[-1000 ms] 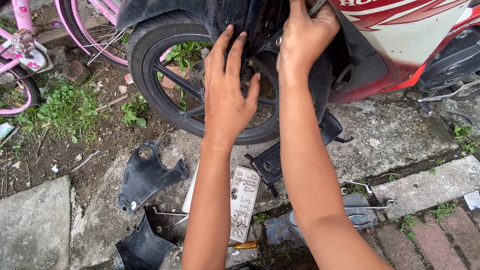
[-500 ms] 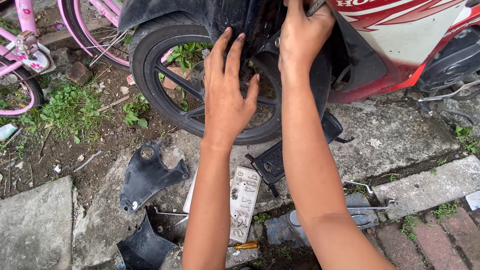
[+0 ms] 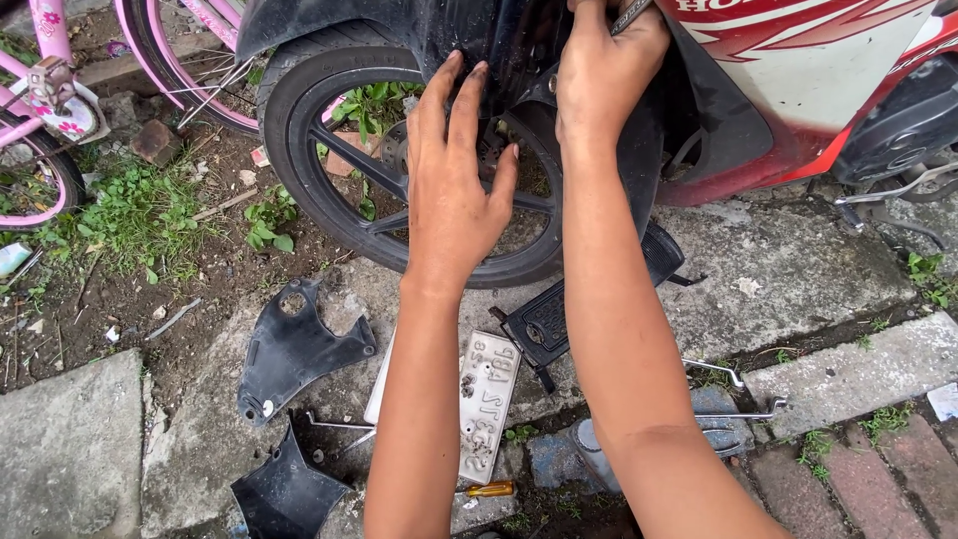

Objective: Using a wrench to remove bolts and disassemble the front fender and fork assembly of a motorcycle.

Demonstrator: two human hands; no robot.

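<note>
blocked: wheel spokes, black fender | open: ground left of tyre

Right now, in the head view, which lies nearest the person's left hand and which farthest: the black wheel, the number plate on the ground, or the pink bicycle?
From the left hand:
1. Black wheel: the hand rests against it, spread over the spokes.
2. Number plate: lower in the picture, on the ground beside the left forearm.
3. Pink bicycle: far off at the picture's left edge.

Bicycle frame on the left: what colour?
Pink; the bicycle shows best in the head view, at its upper left.
</note>
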